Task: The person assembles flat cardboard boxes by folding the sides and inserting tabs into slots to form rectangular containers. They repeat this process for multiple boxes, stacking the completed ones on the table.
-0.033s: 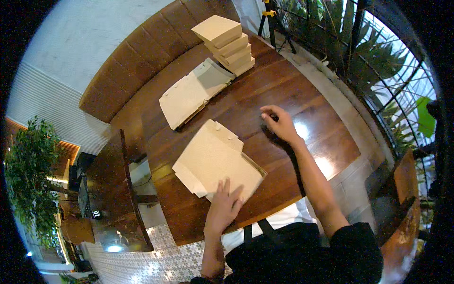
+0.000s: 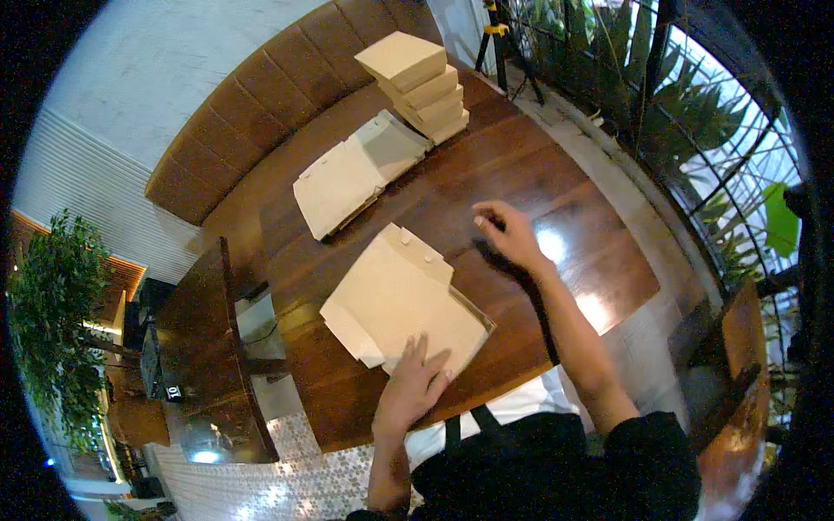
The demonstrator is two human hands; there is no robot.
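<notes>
A partly unfolded tan cardboard box [image 2: 391, 295] lies on the wooden table in front of me, its tabbed lid panel pointing away. My left hand [image 2: 414, 385] rests flat on the panel nearest me, fingers spread. Right of the box, my right hand [image 2: 508, 236] hovers over the table with fingers loosely bent and thumb apart, holding nothing. Farther back lies a pile of unfolded cardboard boxes [image 2: 360, 169]. Behind it, at the far end, several folded boxes [image 2: 417, 82] are stacked unevenly.
The wooden table [image 2: 565, 200] curves along its right side. A brown padded bench [image 2: 252, 113] runs behind it. On the left stand a second dark table [image 2: 204, 365] and a leafy plant [image 2: 61, 321]. A tripod [image 2: 493, 43] and a metal grille with plants are at the right.
My right hand has shifted slightly left and toward me. My left hand stays on the box. The whole view has tilted a little.
</notes>
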